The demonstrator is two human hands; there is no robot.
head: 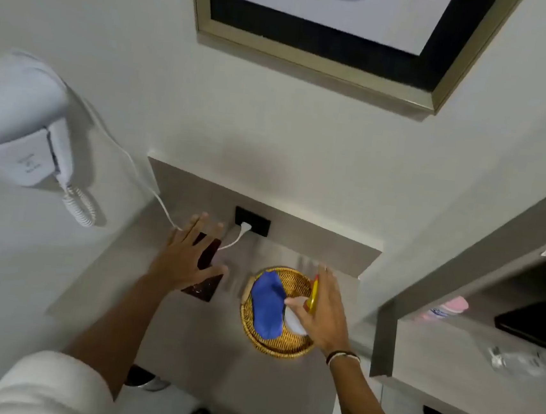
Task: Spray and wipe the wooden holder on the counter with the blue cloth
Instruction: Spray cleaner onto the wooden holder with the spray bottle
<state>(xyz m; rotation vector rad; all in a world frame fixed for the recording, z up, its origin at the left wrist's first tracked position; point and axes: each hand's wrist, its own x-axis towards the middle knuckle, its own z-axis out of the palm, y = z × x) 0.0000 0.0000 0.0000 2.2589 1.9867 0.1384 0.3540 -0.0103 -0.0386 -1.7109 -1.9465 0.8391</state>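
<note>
A dark reddish-brown wooden holder [203, 288] stands on the grey counter [186, 332] near the back wall. My left hand [185, 255] lies over it with fingers spread, covering most of its top. To the right, a round wicker basket [271, 348] holds the folded blue cloth [267, 306] and a white spray bottle [294, 322] with a yellow part. My right hand [325, 308] hovers over the bottle with fingers stretched out and the thumb at the bottle's white body; no grip on it shows.
A white wall-mounted hair dryer [21, 136] hangs at the left, its cord running to a black outlet [252, 221] behind the holder. A framed picture [316, 51] hangs above. At the right is a grey shelf unit [424, 348] with bottles.
</note>
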